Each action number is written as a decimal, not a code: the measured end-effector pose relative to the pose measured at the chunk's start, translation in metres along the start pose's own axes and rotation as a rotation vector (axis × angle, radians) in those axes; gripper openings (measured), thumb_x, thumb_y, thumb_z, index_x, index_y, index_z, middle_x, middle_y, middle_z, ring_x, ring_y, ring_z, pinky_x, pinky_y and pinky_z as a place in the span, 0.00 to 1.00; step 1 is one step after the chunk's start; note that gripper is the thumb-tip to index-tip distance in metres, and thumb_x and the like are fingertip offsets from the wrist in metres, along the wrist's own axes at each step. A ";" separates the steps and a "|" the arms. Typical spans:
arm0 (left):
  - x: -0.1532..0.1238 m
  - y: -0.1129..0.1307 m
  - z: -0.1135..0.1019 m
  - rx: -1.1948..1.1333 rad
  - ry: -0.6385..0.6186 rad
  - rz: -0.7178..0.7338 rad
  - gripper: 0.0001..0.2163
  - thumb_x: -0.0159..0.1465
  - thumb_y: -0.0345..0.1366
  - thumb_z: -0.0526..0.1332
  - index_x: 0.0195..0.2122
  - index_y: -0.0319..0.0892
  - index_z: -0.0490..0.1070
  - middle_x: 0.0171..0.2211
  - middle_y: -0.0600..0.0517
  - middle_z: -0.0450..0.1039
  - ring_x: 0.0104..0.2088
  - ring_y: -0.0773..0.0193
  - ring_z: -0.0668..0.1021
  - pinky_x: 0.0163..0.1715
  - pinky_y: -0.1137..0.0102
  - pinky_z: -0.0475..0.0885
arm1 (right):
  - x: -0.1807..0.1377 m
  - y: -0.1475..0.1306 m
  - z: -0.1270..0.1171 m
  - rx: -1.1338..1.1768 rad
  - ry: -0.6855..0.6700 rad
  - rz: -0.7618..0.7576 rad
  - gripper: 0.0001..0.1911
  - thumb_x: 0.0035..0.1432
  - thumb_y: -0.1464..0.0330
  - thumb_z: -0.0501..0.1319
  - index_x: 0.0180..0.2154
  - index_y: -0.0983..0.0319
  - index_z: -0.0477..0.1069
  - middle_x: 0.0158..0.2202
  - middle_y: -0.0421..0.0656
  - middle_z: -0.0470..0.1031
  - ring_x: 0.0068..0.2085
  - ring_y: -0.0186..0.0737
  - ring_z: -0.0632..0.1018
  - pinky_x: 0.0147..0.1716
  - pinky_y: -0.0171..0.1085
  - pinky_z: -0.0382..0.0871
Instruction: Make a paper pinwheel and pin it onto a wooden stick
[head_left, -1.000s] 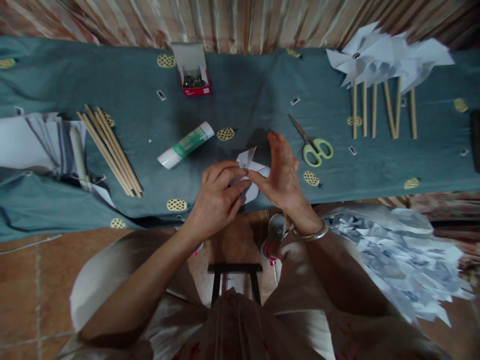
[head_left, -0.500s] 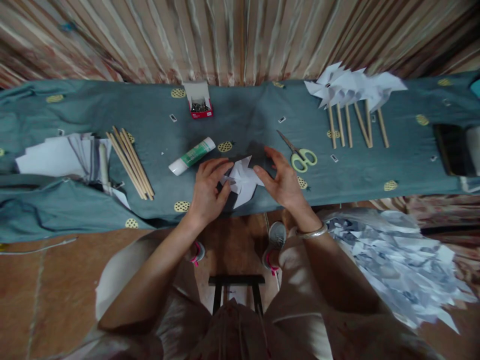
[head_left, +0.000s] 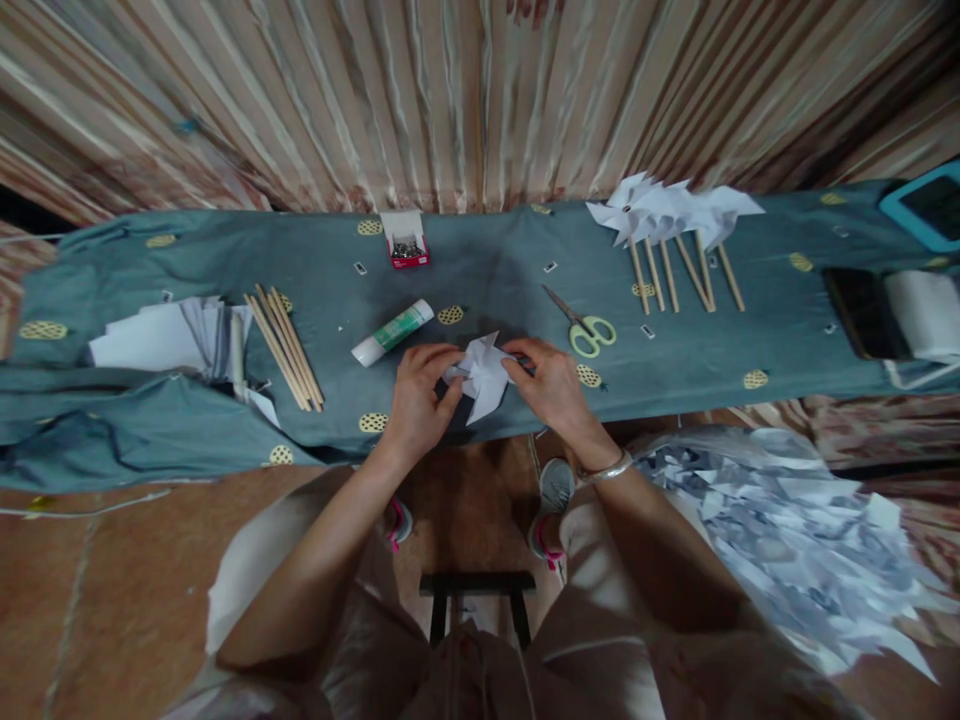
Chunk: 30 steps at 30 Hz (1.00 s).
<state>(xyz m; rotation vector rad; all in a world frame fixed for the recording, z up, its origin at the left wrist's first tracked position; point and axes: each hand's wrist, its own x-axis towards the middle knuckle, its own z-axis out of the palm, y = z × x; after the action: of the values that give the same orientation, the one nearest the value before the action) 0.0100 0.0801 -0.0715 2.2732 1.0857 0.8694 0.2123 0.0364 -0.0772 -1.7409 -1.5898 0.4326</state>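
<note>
A white folded paper pinwheel (head_left: 486, 378) lies between my two hands at the front edge of the cloth-covered table (head_left: 495, 290). My left hand (head_left: 421, 395) pinches its left side between thumb and fingers. On the opposite side, my right hand (head_left: 551, 385) closes its thumb and index finger on a blade. A glue stick (head_left: 393, 332) with a green label rests just beyond my left hand. Scissors (head_left: 583, 325) with light green handles lie past my right hand.
Wooden sticks (head_left: 283, 350) and stacked white paper (head_left: 154, 335) lie at left. A small open box (head_left: 408, 255) of metal pins stands at the back. Pinwheels on sticks (head_left: 675, 215) lie back right. A phone (head_left: 862, 312) is farther right; a heap of paper pieces (head_left: 795, 540) sits below.
My right hand has come in from a spread pose and its fingers now close on the pinwheel's right side. My left hand keeps its hold. The camera view has shifted slightly.
</note>
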 end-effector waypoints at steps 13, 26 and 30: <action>-0.006 0.018 0.001 -0.921 0.225 -0.653 0.34 0.53 0.35 0.73 0.61 0.45 0.63 0.67 0.40 0.62 0.65 0.50 0.69 0.62 0.58 0.66 | 0.012 -0.009 -0.001 0.828 0.210 0.413 0.13 0.42 0.58 0.72 0.27 0.59 0.76 0.23 0.36 0.76 0.24 0.33 0.73 0.25 0.34 0.70; 0.003 0.051 -0.006 -1.446 -0.006 -0.908 0.12 0.50 0.40 0.76 0.30 0.39 0.79 0.32 0.51 0.81 0.36 0.64 0.81 0.42 0.70 0.73 | 0.003 -0.037 -0.019 1.126 0.182 0.475 0.18 0.30 0.60 0.80 0.25 0.59 0.79 0.24 0.37 0.79 0.26 0.29 0.75 0.26 0.30 0.71; 0.005 0.053 -0.004 -1.424 0.020 -0.870 0.15 0.44 0.39 0.78 0.27 0.36 0.80 0.26 0.51 0.80 0.29 0.67 0.78 0.36 0.73 0.72 | 0.000 -0.037 -0.018 1.078 0.168 0.428 0.18 0.32 0.58 0.80 0.26 0.58 0.80 0.24 0.36 0.79 0.25 0.29 0.75 0.27 0.30 0.71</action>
<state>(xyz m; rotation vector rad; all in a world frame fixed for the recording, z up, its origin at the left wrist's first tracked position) 0.0369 0.0543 -0.0324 0.5398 0.8315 0.8135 0.1982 0.0301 -0.0387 -1.1683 -0.5963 1.0718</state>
